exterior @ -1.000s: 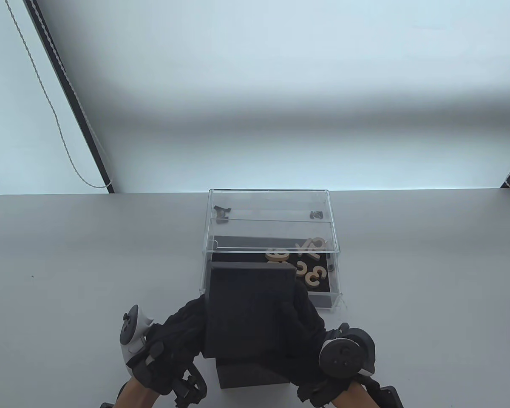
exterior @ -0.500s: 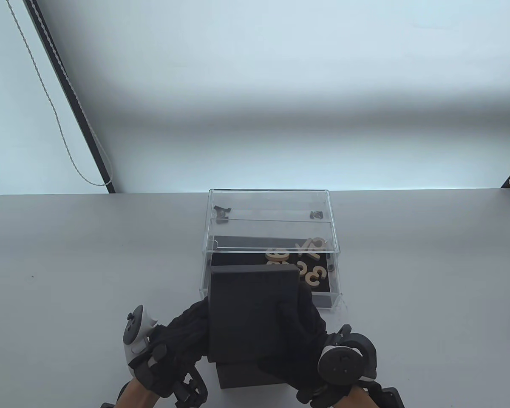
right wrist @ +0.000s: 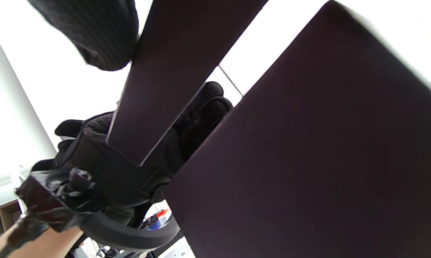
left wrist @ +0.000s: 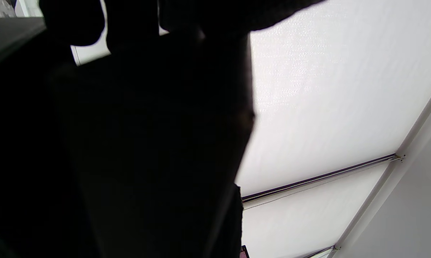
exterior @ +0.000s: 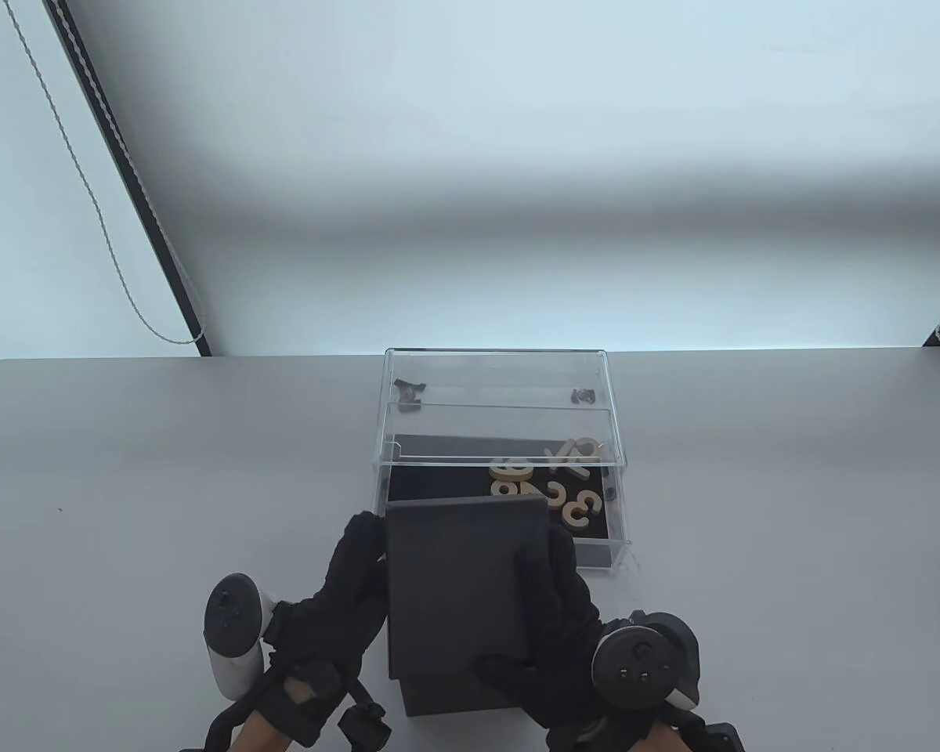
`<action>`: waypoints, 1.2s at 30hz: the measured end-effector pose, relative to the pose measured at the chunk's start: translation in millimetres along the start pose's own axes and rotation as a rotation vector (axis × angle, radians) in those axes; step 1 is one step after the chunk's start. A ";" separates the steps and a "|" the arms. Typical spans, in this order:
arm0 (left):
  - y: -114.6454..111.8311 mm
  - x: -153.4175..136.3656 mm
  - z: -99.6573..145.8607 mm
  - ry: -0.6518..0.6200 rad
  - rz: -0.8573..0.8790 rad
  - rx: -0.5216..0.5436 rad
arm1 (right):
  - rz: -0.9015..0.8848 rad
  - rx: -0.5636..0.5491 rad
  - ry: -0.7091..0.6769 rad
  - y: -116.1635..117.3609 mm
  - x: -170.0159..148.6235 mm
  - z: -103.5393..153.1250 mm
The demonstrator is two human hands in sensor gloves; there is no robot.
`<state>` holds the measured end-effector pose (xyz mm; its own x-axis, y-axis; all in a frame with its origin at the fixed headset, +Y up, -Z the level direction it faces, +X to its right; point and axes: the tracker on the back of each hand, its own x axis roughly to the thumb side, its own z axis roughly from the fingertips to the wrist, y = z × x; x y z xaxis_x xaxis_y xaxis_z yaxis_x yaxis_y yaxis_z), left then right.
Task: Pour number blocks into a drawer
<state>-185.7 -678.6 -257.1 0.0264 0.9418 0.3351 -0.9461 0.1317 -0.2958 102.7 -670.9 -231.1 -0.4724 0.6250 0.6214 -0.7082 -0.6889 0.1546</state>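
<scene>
A black box (exterior: 462, 580) is held between both hands near the table's front edge, its far end over the near edge of the clear acrylic drawer (exterior: 619, 501). My left hand (exterior: 345, 595) grips the box's left side. My right hand (exterior: 556, 603) grips its right side with fingers on top. Several pale wooden number blocks (exterior: 564, 493) lie on the drawer's black floor, right of centre. A black lid or base (exterior: 454, 693) lies flat under the box. In the right wrist view the box (right wrist: 308, 161) fills the frame. The left wrist view is mostly dark.
The drawer is pulled out of a clear acrylic case (exterior: 493, 376) at the table's middle. A bead cord (exterior: 110, 235) hangs at the window behind on the left. The grey table (exterior: 125, 470) spreads to both sides.
The box has tipped back and moved slightly toward me, lying flatter. My left hand shifted: its fingers now reach up the box's left side and its tracker dropped lower. The blocks have not moved.
</scene>
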 end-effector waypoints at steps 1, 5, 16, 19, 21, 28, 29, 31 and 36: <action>1.1 -0.1 0.6 0.006 -0.033 0.001 | 0.005 0.007 0.009 0.4 0.1 0.3; 1.2 -3.9 1.3 0.030 -0.068 0.011 | -0.006 0.019 0.039 1.5 -0.2 0.3; 0.8 -28.9 2.2 0.159 -0.085 0.016 | -0.050 0.067 0.146 5.3 -14.1 -0.4; 0.7 -40.0 2.7 0.197 -0.062 0.023 | -0.069 0.080 0.175 7.7 -19.8 -0.6; 0.3 -46.2 3.2 0.221 -0.009 0.032 | -0.099 0.088 0.197 10.0 -23.8 -0.6; 0.4 -62.6 3.8 0.286 0.004 0.033 | -0.143 0.120 0.251 18.5 -34.4 -0.6; 0.3 -63.9 3.9 0.291 0.005 0.034 | -0.143 0.122 0.255 19.1 -35.0 -0.6; -0.1 -67.0 4.2 0.303 0.011 0.035 | -0.148 0.129 0.266 21.0 -37.2 -0.5; 0.0 -70.6 4.1 0.319 0.012 0.032 | -0.152 0.140 0.284 23.8 -40.4 -0.1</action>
<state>-188.9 -746.3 -277.1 0.1101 0.9934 0.0327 -0.9565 0.1148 -0.2683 104.9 -712.5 -252.6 -0.5083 0.7881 0.3473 -0.7120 -0.6114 0.3453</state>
